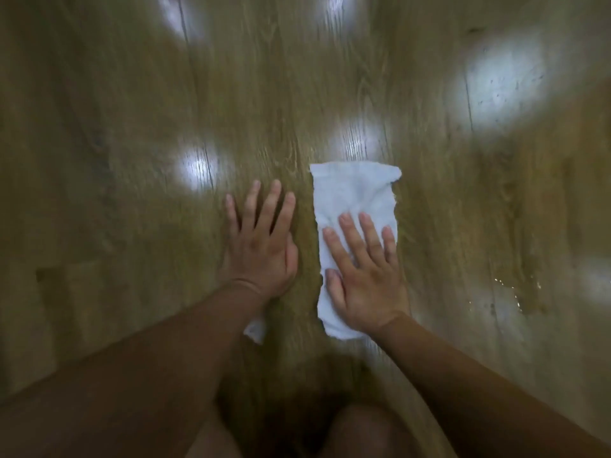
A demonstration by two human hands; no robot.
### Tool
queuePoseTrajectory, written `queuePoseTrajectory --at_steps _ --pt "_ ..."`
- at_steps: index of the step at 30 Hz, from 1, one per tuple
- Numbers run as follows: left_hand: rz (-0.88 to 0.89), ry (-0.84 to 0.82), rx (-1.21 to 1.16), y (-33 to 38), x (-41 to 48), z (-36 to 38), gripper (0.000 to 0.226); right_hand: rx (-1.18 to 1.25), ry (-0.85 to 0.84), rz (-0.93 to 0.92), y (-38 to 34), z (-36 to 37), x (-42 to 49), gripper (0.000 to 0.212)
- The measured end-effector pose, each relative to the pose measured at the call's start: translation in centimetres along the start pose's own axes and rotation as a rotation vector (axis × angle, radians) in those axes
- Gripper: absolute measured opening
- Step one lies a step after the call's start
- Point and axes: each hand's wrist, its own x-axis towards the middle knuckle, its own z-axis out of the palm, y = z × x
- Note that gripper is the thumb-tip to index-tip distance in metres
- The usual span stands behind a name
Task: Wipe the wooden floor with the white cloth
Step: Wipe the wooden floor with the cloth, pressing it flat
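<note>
Head view: white cloth (353, 196) lies flat under right hand (363, 276).

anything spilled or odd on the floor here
Yes: small glistening droplets sit on the wooden floor to the right of the right hand, apart from the white cloth it presses flat. A small white scrap lies by the left wrist.

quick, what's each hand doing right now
Left hand: open, flat on the wooden floor, holding nothing.
Right hand: open, palm pressed flat on the white cloth, not gripping it.
</note>
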Motion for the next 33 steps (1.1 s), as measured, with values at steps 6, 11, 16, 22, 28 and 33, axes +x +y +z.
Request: queuePoseTrajectory --at_steps 6,11,16,22,28,33 --pt "0.0 0.013 0.002 0.3 -0.1 -0.4 0.065 -0.036 -0.015 0.002 -0.5 -0.5 0.3 0.064" --pt "-0.003 0.02 0.028 0.0 -0.4 0.1 0.065 -0.099 0.001 0.022 -0.7 -0.1 -0.4 0.064" --pt "-0.182 0.143 -0.054 0.7 -1.2 0.5 0.046 -0.126 0.11 0.05 -0.4 0.4 -0.2 0.061" --pt "-0.103 0.277 -0.041 5.5 -10.3 1.2 0.042 0.098 -0.329 -0.661 -1.9 0.3 -1.4 0.042" --pt "0.321 0.089 -0.159 10.8 -22.5 1.4 0.05 -0.085 -0.029 -0.49 -4.3 5.5 -25.2 0.062" --pt "0.41 -0.172 -0.047 13.4 -31.8 7.0 0.06 -0.11 -0.253 -1.002 -1.1 5.5 -29.5 0.056"
